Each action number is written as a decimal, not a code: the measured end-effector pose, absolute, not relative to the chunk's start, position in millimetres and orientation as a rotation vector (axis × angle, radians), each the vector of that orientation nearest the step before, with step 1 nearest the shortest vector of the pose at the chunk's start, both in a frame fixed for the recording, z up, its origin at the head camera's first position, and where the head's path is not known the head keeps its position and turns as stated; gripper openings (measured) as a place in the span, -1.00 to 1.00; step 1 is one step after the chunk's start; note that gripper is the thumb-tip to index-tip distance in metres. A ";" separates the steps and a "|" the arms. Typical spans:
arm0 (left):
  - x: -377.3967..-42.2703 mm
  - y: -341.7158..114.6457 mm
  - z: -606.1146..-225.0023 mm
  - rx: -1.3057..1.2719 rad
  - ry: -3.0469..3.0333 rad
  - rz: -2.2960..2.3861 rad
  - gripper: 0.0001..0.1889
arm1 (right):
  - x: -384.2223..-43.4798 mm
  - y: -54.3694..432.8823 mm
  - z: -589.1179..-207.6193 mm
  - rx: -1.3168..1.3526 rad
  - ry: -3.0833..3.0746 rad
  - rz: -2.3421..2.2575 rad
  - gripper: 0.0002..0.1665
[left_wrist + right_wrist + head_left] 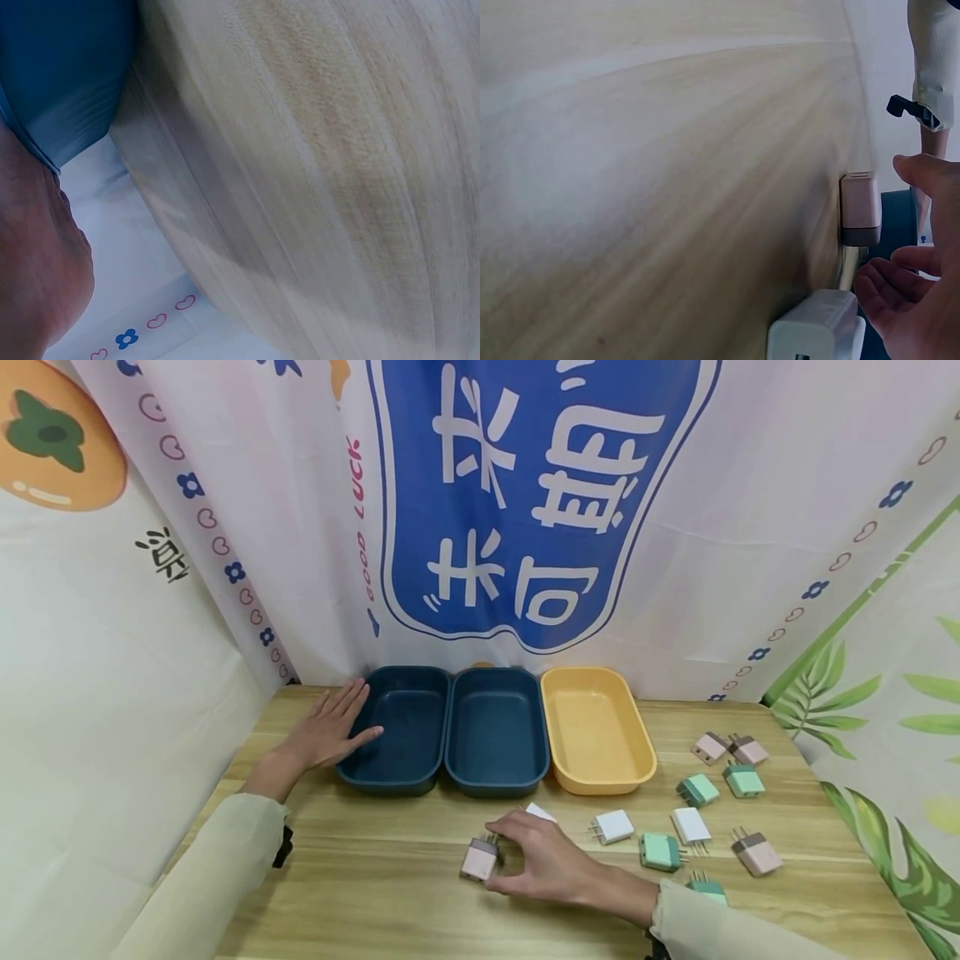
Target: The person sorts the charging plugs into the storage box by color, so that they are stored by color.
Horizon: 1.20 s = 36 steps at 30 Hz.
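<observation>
My left hand (330,727) lies with fingers spread over the left rim of the left dark blue tray (393,789); the left wrist view shows part of the hand (45,255) against the tray's outer wall (71,75). A pink plug charger (478,860) with a brown prong end sits on the table, prongs pointing back. Around its right side curves my right hand (551,860), thumb and fingers apart. In the right wrist view, a gap shows between the thumb and the pink charger (860,201). Behind the right hand, a white charger (538,812) is partly hidden.
A second dark blue tray (497,790) and a yellow tray (603,787) stand beside the first, along the curtain. To the right lie several chargers: white (613,827), green (660,852) and pink (759,855). One green charger (708,889) is partly covered by the right sleeve.
</observation>
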<state>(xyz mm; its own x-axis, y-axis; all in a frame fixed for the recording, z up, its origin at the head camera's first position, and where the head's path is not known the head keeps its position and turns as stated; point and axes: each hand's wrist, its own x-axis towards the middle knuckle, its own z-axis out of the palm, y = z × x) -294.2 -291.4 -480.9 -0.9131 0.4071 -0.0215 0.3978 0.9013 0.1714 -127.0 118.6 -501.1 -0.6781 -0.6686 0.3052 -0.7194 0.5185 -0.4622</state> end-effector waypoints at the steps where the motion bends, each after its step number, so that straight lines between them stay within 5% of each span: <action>1: -294.6 -291.7 -481.2 0.636 3.007 0.261 0.03 | -127.2 117.8 -501.9 1.216 -2.655 0.875 -0.19; 36: -293.4 -290.3 -481.1 0.605 2.996 0.227 0.00 | -133.2 107.7 -515.1 1.254 -2.635 0.954 -0.44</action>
